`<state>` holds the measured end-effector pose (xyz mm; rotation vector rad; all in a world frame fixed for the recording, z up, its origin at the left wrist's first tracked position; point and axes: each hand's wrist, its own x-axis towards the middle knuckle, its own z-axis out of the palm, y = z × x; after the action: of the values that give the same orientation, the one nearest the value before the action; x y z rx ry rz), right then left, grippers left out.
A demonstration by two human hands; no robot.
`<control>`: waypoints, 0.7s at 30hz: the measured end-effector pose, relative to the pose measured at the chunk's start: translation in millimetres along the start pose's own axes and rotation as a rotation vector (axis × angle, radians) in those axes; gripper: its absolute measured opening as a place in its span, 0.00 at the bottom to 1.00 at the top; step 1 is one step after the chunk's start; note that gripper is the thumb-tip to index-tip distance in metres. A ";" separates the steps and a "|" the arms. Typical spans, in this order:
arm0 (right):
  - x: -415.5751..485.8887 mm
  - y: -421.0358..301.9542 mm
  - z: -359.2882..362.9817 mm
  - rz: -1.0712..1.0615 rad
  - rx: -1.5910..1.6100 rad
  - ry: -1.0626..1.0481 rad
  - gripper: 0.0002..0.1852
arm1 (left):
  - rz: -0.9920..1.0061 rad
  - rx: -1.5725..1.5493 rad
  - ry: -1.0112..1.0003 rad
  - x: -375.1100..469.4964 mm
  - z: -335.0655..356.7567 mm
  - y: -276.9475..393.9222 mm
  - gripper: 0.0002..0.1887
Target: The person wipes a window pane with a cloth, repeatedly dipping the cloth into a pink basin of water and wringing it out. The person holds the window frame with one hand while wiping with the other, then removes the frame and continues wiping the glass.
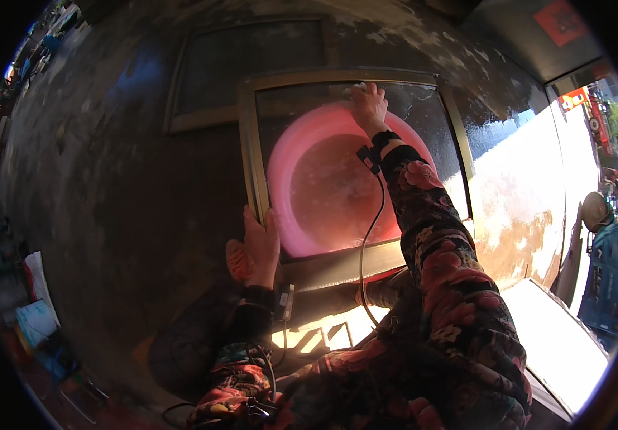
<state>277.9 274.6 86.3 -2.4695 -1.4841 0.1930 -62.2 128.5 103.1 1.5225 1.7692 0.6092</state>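
A metal-framed glass window panel (249,145) lies tilted before me, over a pink plastic basin (287,161) that shows through the pane. Cloudy liquid (335,188) appears inside the basin. My left hand (260,244) grips the frame's left side near its lower corner. Up by the top rail, my right hand (371,107) presses a small pale cloth or sponge (355,89) against the glass; the bent fingers partly hide it. Wet streaks mark the pane's upper right. Each wrist wears a black band with a small cabled device.
A second framed pane (255,64) lies on the concrete floor (115,177) beyond the first. Blue plastic crates (607,274) stand at the right, near a bright sunlit patch. A white panel (553,322) lies at lower right. Assorted items, including a pale blue container (36,324), sit at far left.
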 end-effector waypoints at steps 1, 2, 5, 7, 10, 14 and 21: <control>-2.5 -13.5 5.4 -0.082 0.020 -0.019 0.18 | 0.016 -0.002 0.005 0.1 0.3 -0.6 0.32; -7.2 -27.2 11.1 -0.192 0.050 0.003 0.18 | 0.028 0.005 0.012 0.7 0.6 -0.8 0.32; -12.7 -57.4 17.7 -0.451 0.074 0.089 0.14 | 0.048 0.019 0.003 0.9 -0.8 -0.8 0.31; -10.3 -59.0 11.7 -0.421 0.101 0.103 0.15 | 0.054 0.001 -0.034 0.3 -2.9 -0.3 0.30; 0.5 -45.3 -0.6 -0.266 0.068 0.050 0.18 | 0.046 -0.026 -0.035 1.6 -3.6 -1.0 0.31; 9.5 -28.4 0.0 -0.108 0.012 0.093 0.20 | 0.053 -0.001 -0.002 0.2 0.0 -6.8 0.32; -33.3 -82.1 33.6 -0.397 0.156 0.087 0.14 | 0.044 0.019 0.019 0.6 1.2 -3.8 0.33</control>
<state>184.5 286.9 76.7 -1.9895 -1.8050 0.1172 -63.7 128.2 99.3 1.5767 1.7645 0.6323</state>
